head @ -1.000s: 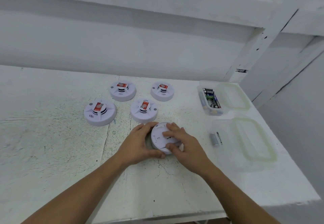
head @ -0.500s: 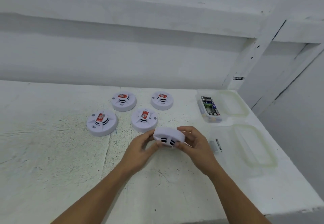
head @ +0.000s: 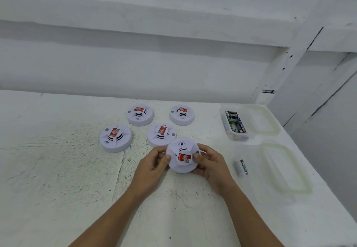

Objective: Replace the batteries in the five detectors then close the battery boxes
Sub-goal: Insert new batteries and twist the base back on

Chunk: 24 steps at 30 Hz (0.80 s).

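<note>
Round white plastic detector with red label (head: 182,156): held tilted just above the speckled white table (head: 58,169), label towards the camera. The left hand (head: 152,166) and right hand (head: 209,164) grasp its rim, thumbs on its face.
Four matching detectors (head: 161,133): on the table just beyond, labels up.
Clear plastic box of assorted batteries (head: 234,125): far right.
Two grey batteries (head: 241,167): right of the hands, side by side.

Four detectors (head: 161,133) crowded the surface (head: 48,179) ahead; boxes (head: 280,169) blocked the right; left side lay open.
</note>
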Available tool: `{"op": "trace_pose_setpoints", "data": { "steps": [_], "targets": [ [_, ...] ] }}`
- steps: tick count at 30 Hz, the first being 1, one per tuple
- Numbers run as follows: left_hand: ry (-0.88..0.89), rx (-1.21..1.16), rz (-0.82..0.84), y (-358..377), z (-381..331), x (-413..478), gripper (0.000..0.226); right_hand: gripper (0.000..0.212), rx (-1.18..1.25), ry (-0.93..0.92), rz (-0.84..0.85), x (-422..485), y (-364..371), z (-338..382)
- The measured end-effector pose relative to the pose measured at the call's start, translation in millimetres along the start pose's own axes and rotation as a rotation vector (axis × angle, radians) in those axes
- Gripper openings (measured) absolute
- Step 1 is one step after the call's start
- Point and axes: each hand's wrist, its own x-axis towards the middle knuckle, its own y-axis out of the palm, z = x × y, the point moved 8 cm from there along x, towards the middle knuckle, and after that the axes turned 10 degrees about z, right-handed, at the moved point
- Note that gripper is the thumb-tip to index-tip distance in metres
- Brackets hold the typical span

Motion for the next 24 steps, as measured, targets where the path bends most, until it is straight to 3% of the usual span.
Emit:
{"op": "trace_pose_setpoints", "data": {
  "steps": [24],
  "targets": [
    [0.003, 0.142, -0.032, 2.4, -3.4, -5.1, 0.015, 0.032, 0.006, 0.002, -0.026, -8.4, -5.1, -4.9]
  ]
}}
